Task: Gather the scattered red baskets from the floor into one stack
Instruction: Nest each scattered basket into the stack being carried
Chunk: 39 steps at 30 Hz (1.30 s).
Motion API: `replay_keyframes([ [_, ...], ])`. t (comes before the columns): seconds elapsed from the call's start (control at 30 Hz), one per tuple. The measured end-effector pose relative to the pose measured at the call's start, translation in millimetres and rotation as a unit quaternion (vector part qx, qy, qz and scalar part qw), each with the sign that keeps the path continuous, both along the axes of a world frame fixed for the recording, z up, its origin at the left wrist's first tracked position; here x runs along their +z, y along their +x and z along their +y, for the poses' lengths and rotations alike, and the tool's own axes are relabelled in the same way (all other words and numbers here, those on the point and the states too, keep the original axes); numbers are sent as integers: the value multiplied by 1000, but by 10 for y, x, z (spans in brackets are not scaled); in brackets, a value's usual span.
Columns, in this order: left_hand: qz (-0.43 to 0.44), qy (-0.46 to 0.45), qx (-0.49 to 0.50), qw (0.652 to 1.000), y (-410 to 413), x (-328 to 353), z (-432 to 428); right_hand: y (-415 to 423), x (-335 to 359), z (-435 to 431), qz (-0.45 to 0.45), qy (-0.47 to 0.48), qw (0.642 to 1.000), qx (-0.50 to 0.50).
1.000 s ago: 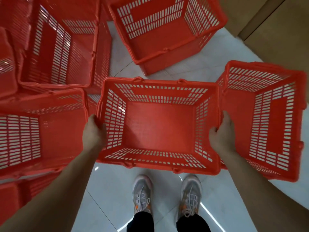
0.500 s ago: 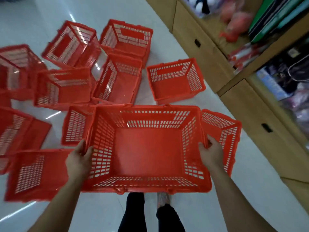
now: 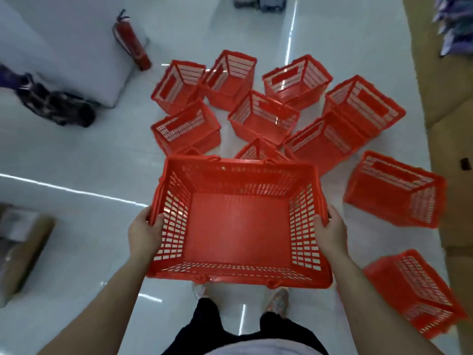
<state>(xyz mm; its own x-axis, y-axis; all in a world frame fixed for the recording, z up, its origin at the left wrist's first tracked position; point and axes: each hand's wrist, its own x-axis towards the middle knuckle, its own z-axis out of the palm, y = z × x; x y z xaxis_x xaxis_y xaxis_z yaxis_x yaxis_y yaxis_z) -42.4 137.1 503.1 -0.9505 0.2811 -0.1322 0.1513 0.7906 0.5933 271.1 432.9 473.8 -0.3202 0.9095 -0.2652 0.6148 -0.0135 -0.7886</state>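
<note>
Head view showed the left hand (image 3: 144, 233) and right hand (image 3: 331, 233) grasping the side rims of one basket (image 3: 238, 226), held near above the floor (image 3: 76, 206), while the other baskets (image 3: 263, 119) lay scattered far and right, unstacked, so I judged the task barely begun.

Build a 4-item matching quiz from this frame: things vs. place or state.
Things:
1. fire extinguisher
2. held basket
3. left hand
4. tan cabinet

Place or state:
a. along the right edge of the view
b. gripping the basket's left rim
c. top left, beside the white pillar
d. carried empty, mouth up

Pairs: 1-c, 2-d, 3-b, 4-a
</note>
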Motion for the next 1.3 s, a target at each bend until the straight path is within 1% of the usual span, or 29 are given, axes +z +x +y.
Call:
replay_keyframes([
  [0.13,1,4,49,999,-502,-56,-718,-830,12,-411,-36,20,998,44],
  [0.2,-14,12,64,998,-773,-100,-997,-1190,-13,-616,-46,25,997,60],
  [0.33,-41,28,62,997,-1380,-175,-1280,-1780,-93,-915,-50,22,997,51],
  [0.53,-61,7,-3,998,-2295,-274,-1024,-2331,-240,-1006,-36,-11,999,-6],
  [0.73,-53,-42,-59,996,-3227,-631,-115,-2841,-735,-666,-14,-73,994,-81],
  [0.9,-52,-106,-110,987,-3908,-1362,619,-3274,-1492,-365,-13,-97,988,-116],
  [1.07,-76,-163,-175,968,-4438,-2402,1240,-3565,-2472,-207,-22,-145,978,-146],
  [1.17,-80,-179,-219,956,-4664,-2988,1468,-3709,-2984,-264,-22,-149,971,-183],
  [1.23,-86,-184,-226,953,-4820,-3364,1564,-3833,-3300,-358,-32,-140,966,-213],
  [1.3,-92,-191,-216,953,-4984,-3698,1595,-3997,-3566,-451,-51,-110,964,-238],
])
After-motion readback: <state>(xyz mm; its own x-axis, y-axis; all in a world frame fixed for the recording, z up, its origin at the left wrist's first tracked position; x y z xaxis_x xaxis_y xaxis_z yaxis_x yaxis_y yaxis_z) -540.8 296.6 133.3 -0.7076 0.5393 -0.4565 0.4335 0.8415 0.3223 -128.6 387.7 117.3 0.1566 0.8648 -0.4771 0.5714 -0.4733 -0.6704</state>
